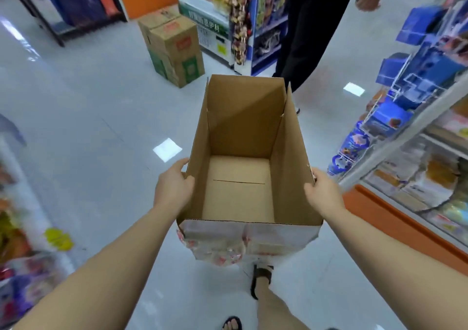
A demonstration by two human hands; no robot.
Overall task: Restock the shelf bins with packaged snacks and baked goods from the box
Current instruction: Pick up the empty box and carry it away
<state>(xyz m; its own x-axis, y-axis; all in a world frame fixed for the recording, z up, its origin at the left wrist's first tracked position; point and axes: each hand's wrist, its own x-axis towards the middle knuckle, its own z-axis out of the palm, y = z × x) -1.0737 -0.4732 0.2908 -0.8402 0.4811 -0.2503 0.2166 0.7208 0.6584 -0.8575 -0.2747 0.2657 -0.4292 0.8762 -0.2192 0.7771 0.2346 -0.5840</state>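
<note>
A tall, rectangular box of brown corrugated cardboard is held open-topped over the glossy white floor, mid-aisle. The left hand has its grip clamped on the left wall, the right hand on the right wall. Wire shelf bins of blue packets stand just right.

Holding an open cardboard box above the glossy white floor, with the left hand gripping its left wall and the right hand its right wall. Looking down onto the bottom flaps and their seam. Ahead left, stacked cartons; ahead, a person in black trousers; on the right, shelving with blue packets. Below the box, a sandalled foot.
</note>
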